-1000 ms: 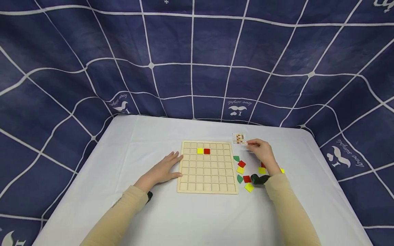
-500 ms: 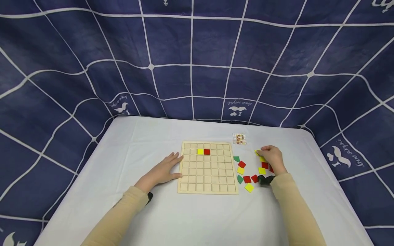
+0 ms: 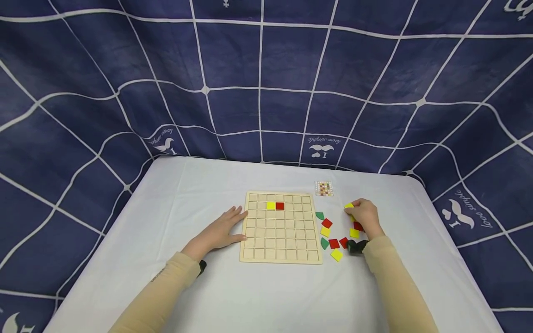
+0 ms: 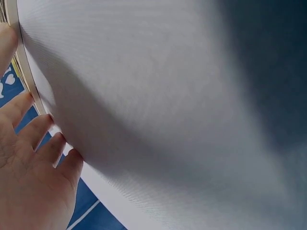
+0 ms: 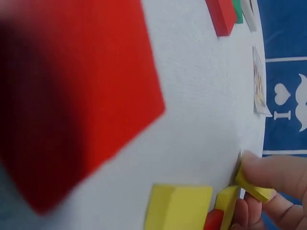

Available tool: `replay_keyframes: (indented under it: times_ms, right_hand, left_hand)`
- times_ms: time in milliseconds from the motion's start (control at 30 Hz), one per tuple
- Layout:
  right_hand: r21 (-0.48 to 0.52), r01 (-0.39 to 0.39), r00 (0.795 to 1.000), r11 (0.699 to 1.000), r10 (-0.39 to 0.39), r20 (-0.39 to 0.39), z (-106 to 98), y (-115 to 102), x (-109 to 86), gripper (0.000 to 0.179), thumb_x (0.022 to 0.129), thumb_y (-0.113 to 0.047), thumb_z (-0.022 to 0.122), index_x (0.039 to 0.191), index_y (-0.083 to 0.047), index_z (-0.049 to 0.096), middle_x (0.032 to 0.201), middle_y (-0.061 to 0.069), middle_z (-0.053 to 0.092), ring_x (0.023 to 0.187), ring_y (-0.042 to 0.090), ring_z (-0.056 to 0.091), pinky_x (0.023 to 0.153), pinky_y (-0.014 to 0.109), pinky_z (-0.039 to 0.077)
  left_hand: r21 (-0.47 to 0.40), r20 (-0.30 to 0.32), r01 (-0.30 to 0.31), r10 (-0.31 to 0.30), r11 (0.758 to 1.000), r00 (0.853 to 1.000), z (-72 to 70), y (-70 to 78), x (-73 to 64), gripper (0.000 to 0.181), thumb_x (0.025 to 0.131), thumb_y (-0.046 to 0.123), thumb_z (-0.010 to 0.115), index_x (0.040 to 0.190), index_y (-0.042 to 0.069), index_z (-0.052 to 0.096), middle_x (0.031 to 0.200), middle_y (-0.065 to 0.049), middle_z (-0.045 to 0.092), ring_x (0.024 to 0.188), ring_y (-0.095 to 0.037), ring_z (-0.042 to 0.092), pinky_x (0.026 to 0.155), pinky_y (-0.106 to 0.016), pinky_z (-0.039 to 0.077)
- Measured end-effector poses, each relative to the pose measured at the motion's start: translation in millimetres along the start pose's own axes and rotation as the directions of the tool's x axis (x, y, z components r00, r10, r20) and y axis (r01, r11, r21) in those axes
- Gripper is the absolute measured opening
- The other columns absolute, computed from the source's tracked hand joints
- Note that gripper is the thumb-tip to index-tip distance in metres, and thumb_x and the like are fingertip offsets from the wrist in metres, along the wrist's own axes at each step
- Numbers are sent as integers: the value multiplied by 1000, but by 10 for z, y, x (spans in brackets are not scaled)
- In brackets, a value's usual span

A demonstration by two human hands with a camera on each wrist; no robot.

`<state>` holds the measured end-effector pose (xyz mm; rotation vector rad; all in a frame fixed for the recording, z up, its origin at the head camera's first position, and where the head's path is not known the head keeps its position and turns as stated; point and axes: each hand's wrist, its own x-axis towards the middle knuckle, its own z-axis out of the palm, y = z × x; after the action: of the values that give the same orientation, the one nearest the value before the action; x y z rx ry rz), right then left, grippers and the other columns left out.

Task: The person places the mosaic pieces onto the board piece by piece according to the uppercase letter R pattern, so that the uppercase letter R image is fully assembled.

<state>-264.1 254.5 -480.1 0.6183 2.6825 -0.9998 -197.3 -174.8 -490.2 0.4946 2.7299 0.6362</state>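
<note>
Within the last second, the right hand [image 3: 363, 215] has been brought back from beside the card [image 3: 324, 188], just off the board's far right corner, to the scatter of loose tiles [image 3: 334, 243] right of the board [image 3: 281, 232]. There a yellow tile [image 5: 254, 187] is now pinched between thumb and fingers, the gap being closed down to the tile itself; whether it is lifted clear of the tablecloth [image 3: 208, 296] cannot be told. The piece is held well to the right of the board, nearer its far side than its near one.

On the board nothing has been added: a yellow square [image 3: 271, 205] and a red square [image 3: 280, 206] are seen side by side in the second row from the far edge, as before. The left edge is still touched by the left hand [image 3: 220, 230], fingers spread and nothing gripped. The work is therefore judged to be at picking up rather than placing.
</note>
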Motion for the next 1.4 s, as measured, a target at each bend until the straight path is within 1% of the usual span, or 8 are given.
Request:
replay_keyframes:
  times_ms: [167,333,467,567,767,933,1200,1400]
  right_hand:
    - [58,59,998,997,-58,-31,30,-57,-39,35,93,-20,69,119,2,60,101,17,58,79,24,52,63,23,45]
    - [165,163,987,973,-159,-33,90,-262,-86,35,91,-21,72,117,0,60,95,11,62,77,19,55,62,19,46]
    - [228,230,972,946,-233,-15,234,-440,-127,33,88,-20,74,114,-3,63,93,7,67,77,13,59,65,17,48]
    - [246,274,959,930,-285,8,393,-549,-148,28,87,-18,75,109,-4,66,92,6,69,75,11,60,65,17,49]
    - [210,371,916,905,-394,80,663,-758,-240,18,86,-16,76,101,-7,71,92,8,73,76,15,66,66,22,52]
    - [181,429,889,885,-449,90,775,-879,-303,14,85,-14,77,96,-6,73,89,9,73,74,15,65,66,24,51]
    - [113,488,865,866,-497,76,906,-985,-341,9,84,-10,76,91,-5,75,82,7,71,72,15,59,66,25,49]
    - [42,504,860,863,-506,72,937,-1017,-334,10,85,-10,76,94,-6,77,90,9,72,80,19,61,77,34,53]
  left_hand:
    - [9,6,-5,5,1000,1000,-7,5,6,81,90,47,68,156,16,31,164,-11,20,153,-34,13,123,-54,21]
    - [14,8,-2,2,1000,1000,-5,5,8,82,90,47,67,156,16,31,164,-12,20,153,-34,13,123,-53,21]
    - [12,4,-5,5,1000,1000,-2,8,14,81,90,47,67,156,15,31,164,-12,20,153,-34,13,123,-52,20]
    - [13,2,0,0,1000,1000,3,13,21,82,90,47,67,156,16,31,164,-12,20,153,-34,13,124,-52,20]
    - [4,0,18,-18,1000,1000,23,18,26,82,89,48,68,155,17,31,165,-10,20,153,-32,13,124,-52,19]
    - [0,1,19,-19,1000,1000,35,15,28,82,89,47,68,155,16,32,165,-10,20,153,-32,13,124,-52,20]
    - [6,-3,18,-18,1000,1000,57,-5,33,82,89,47,69,155,15,32,164,-11,21,153,-32,13,124,-51,20]
    - [9,-3,18,-18,1000,1000,52,7,43,82,89,47,69,155,15,32,165,-11,20,153,-32,13,124,-51,20]
